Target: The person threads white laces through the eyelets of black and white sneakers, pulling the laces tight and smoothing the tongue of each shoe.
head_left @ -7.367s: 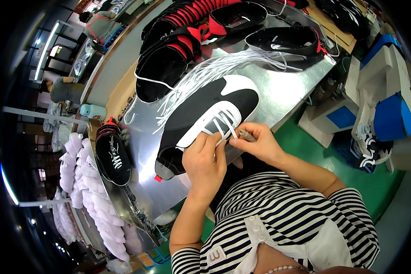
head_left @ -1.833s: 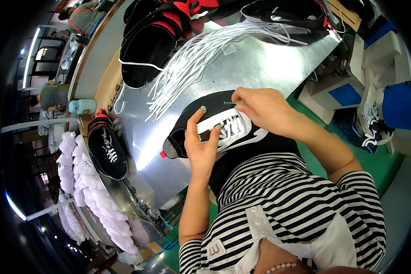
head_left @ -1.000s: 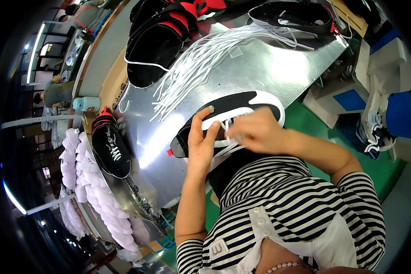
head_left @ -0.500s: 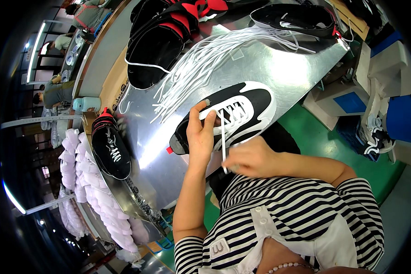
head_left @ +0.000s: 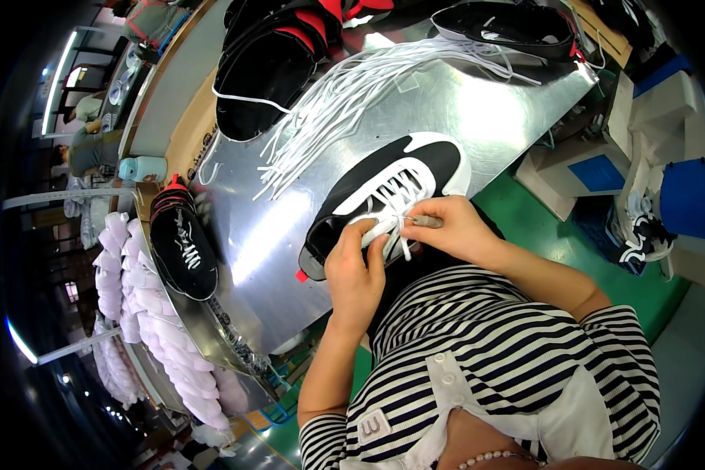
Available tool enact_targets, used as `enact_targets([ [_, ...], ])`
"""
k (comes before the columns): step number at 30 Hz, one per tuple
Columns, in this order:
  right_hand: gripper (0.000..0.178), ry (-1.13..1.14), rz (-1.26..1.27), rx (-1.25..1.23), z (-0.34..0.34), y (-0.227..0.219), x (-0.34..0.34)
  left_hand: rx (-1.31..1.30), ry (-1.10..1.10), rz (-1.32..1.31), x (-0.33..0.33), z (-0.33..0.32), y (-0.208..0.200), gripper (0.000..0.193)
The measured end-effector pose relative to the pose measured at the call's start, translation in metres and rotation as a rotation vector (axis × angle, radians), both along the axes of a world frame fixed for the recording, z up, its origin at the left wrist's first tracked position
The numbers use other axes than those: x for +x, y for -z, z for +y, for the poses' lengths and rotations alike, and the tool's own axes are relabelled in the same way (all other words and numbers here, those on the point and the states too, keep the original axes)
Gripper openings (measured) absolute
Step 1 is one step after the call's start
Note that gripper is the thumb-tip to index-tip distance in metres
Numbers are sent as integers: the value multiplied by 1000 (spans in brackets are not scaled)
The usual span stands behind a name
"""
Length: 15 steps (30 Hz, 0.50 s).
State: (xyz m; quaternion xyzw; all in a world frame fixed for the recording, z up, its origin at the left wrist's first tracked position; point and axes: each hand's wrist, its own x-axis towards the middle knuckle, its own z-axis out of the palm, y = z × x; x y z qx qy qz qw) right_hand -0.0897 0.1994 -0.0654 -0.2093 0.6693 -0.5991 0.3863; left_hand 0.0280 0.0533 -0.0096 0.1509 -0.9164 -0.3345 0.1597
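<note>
A black-and-white sneaker (head_left: 372,174) with a red heel tab lies tilted at the table's near edge, its white lace (head_left: 403,186) crossing part of the eyelet rows. My left hand (head_left: 354,270) is closed on the sneaker's near eyelet edge, by the collar, thumb and forefinger pinching it. At the same eyelets, my right hand (head_left: 458,227) grips a small hand tool (head_left: 426,222) with a short brownish handle; its thin tip points at the lace. A loose lace end hangs below the fingertips. Exactly where the tip sits is too small to make out.
White laces (head_left: 345,98) lie in a bundle across the metal table (head_left: 493,102). Nested black-and-red shoe uppers (head_left: 262,86) stand behind, another black shoe (head_left: 501,27) at far right. One black sneaker (head_left: 184,251) sits left. Boxes (head_left: 587,172) stand right of the table.
My right hand has moved up from the pulled lace to the eyelets, where the small tool now shows. My left hand has shifted down to the near eyelet edge.
</note>
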Motion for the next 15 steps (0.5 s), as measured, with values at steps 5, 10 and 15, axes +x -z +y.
enact_targets([
  [5,18,129,-42,-173,-8,-15,2,125,-64,-120,0,-7,-4,22],
  [10,12,144,152,-159,-21,-20,-12,252,-63,-81,-6,0,-4,29],
  [15,18,70,173,-130,-14,-27,-14,206,-175,-160,-14,3,-4,23],
])
